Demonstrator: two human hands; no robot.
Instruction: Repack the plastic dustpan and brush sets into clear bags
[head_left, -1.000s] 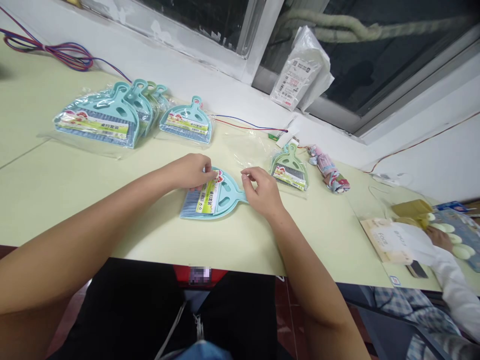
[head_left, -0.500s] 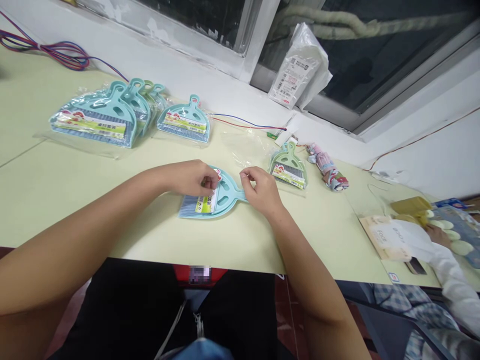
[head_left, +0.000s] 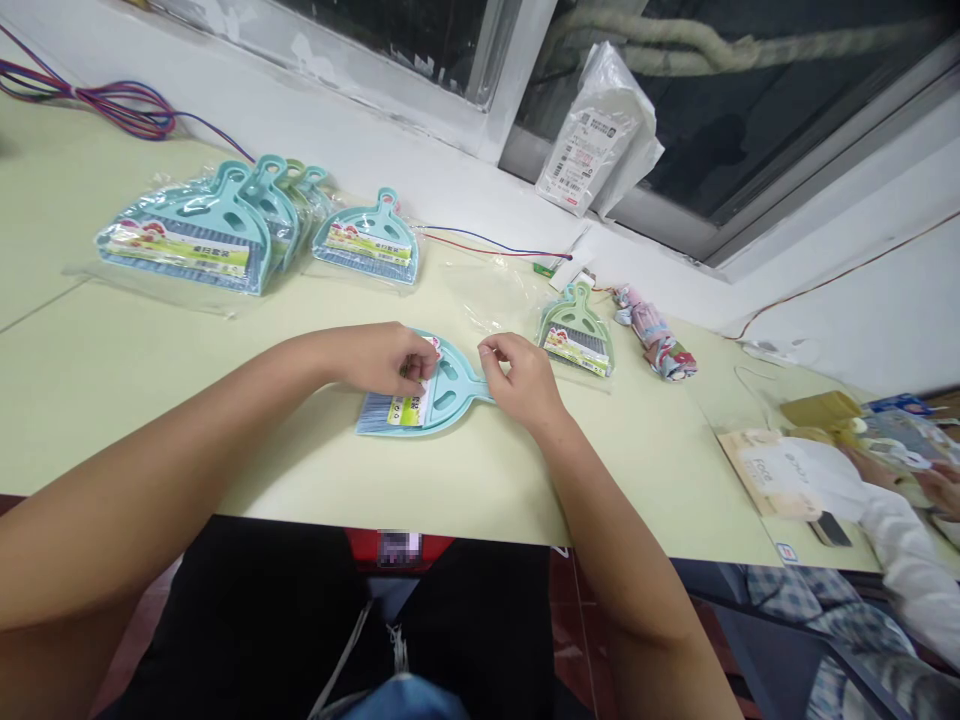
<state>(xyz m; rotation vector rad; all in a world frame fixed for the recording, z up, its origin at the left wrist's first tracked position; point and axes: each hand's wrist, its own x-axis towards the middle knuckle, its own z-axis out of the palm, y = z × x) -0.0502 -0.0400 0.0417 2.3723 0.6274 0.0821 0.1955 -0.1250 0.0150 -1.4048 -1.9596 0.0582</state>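
Pale yellow tabletop point(head_left: 487, 490) bears the blue dustpan point(head_left: 452, 385); my left hand point(head_left: 390, 358) curls on its label point(head_left: 409, 408), my right hand point(head_left: 521, 378) loosely bent at its handle

The label point(head_left: 180, 247) on the front bagged dustpan point(head_left: 217, 208) at left reads 桌扫套装, as does the label point(head_left: 367, 243) on the single bagged dustpan point(head_left: 375, 222) beside it. The middle dustpan's label point(head_left: 409, 408) is partly covered, the green dustpan's label point(head_left: 576, 350) too small to read. "Face" stands on the paper pack point(head_left: 761, 472); the white bag's sticker point(head_left: 581, 150) shows barcodes and illegible print.
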